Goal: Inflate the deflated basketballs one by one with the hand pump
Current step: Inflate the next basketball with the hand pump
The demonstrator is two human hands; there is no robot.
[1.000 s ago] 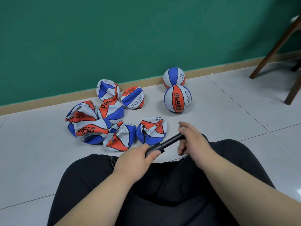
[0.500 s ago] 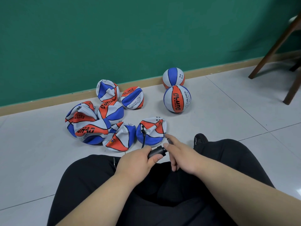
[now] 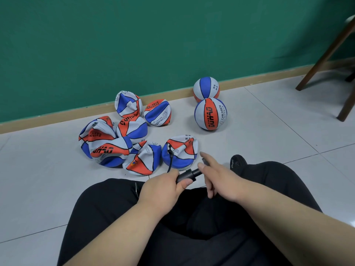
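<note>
My left hand (image 3: 163, 187) grips the barrel of the black hand pump (image 3: 187, 174) over my lap. Against the pump's handle end lies my right hand (image 3: 219, 177), its fingers spread and fairly straight; a bit of the handle shows between thumb and index finger. A thin black hose (image 3: 170, 162) runs from the pump up to a crumpled red, white and blue basketball (image 3: 182, 150) on the floor just ahead. Several more deflated basketballs (image 3: 107, 148) lie in a heap to its left. Two round, inflated basketballs (image 3: 210, 114) stand near the wall.
I sit on a white tiled floor (image 3: 269, 135) with legs in black trousers (image 3: 201, 227) and a dark foot (image 3: 237, 162) at the right. A green wall (image 3: 153, 39) with a wooden skirting board lies behind the balls. Brown chair legs (image 3: 326, 52) stand at the far right.
My right hand has pushed the pump handle in toward the barrel, so the extended rod is no longer seen. The left hand and the balls have stayed put.
</note>
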